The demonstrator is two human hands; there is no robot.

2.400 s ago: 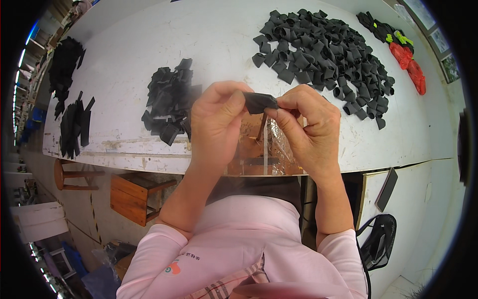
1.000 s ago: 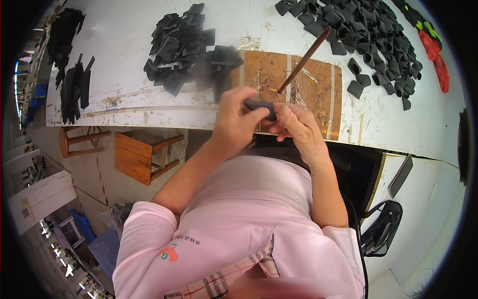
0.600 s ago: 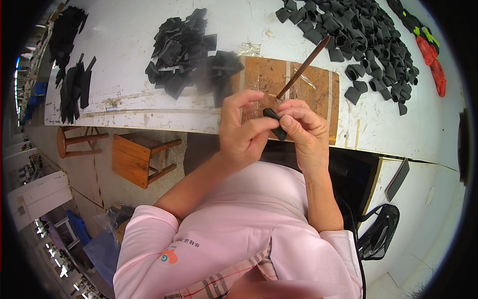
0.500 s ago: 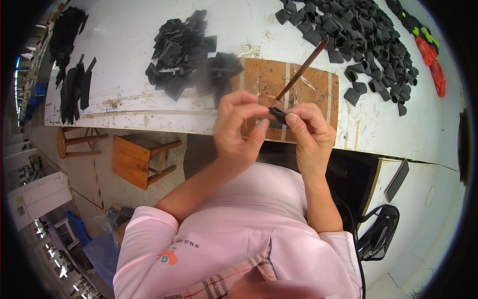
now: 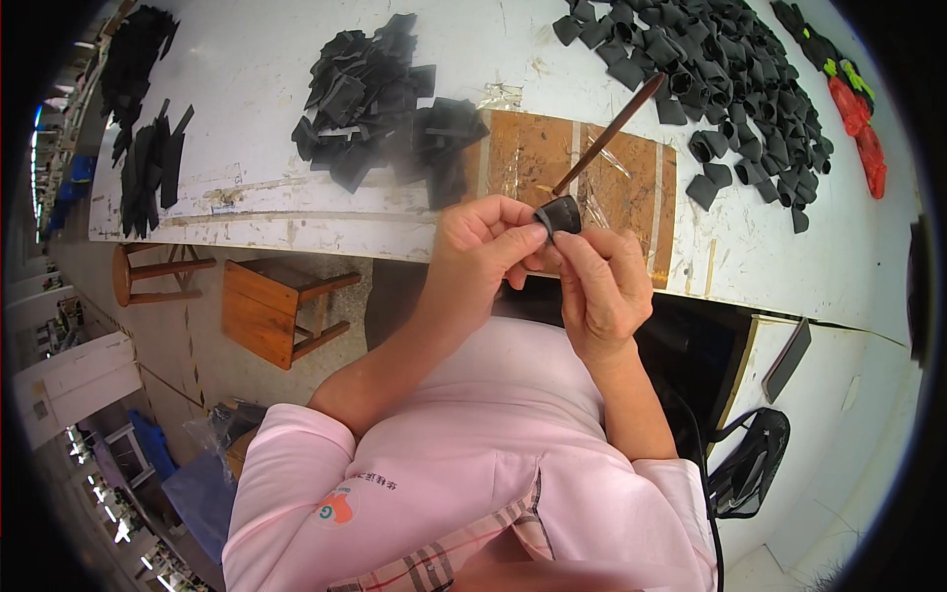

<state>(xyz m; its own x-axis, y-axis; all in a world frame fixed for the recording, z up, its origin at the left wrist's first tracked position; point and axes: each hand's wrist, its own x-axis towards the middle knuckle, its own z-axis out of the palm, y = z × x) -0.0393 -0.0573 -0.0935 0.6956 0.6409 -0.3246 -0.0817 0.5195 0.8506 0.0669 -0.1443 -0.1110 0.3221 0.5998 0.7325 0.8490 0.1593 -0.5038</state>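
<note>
Between both hands, over the near part of a brown taped cardboard sheet (image 5: 623, 212), a small black fabric loop (image 5: 564, 214) is pinched. My left hand (image 5: 485, 240) grips its left edge between thumb and fingers. With thumb and fingertips closed, my right hand (image 5: 609, 286) holds its lower edge. The loop's rounded side faces away from me, and its lower part is hidden by my fingers. Just beyond it, a thin dark brown pointed rod (image 5: 614, 128) slants up to the right from the cardboard.
Flat black fabric pieces (image 5: 360, 89) lie heaped left of the cardboard. A large pile of black loops (image 5: 715, 74) covers the far right. Long black strips (image 5: 153, 168) lie at the left edge. Red and black bundles (image 5: 858, 118) sit far right; a wooden stool (image 5: 261, 311) stands below the table.
My left fingers, apart before, have closed on the loop's left edge. The loop has turned to show its rounded side, and my right hand has dropped slightly toward me.
</note>
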